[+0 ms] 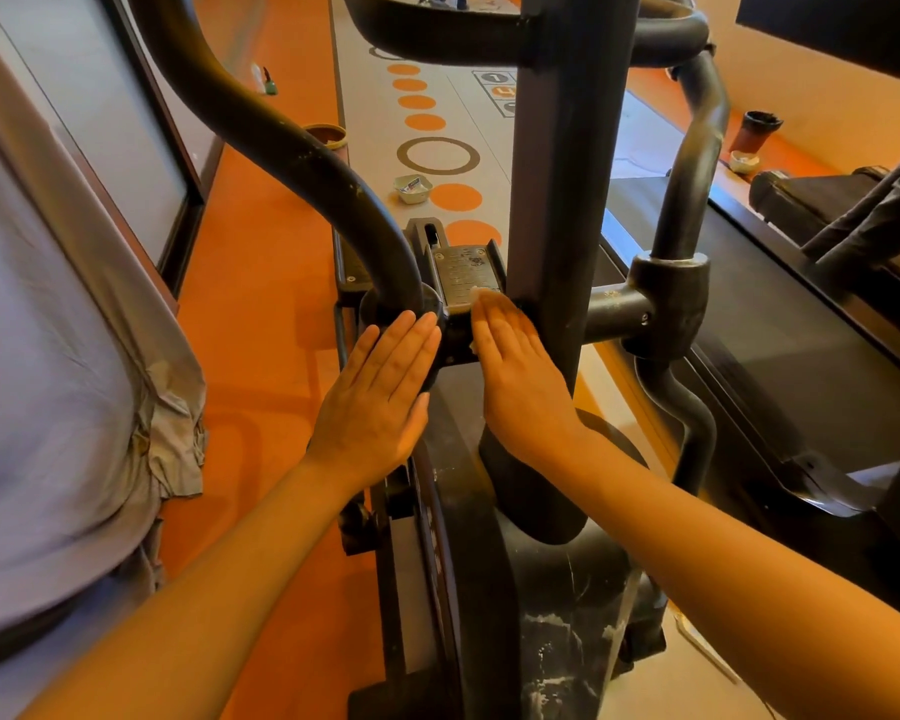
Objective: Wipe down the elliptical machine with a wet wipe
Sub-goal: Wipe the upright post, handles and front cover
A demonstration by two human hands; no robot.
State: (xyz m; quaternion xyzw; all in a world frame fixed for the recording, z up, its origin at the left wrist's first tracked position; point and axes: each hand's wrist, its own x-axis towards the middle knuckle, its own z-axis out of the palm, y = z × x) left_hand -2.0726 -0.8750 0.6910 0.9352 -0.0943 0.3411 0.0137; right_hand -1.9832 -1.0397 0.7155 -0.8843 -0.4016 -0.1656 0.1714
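The black elliptical machine [562,210] fills the middle of the head view, with a thick upright post and curved handlebars. My left hand [380,392] lies flat with straight fingers against the round pivot joint [411,314] of the left handlebar arm. My right hand [515,376] is flat too, pressing a white wet wipe [476,294] against the black block beside the post. Only small edges of the wipe show past my fingertips and thumb side. A foot pedal [466,275] sits just beyond both hands.
Orange floor [261,283] runs along the left, next to a wall panel. A small white tray [412,188] and a brown pot [328,137] stand on the floor beyond. A treadmill [801,324] lies at the right, with a dark cup [757,129] behind it.
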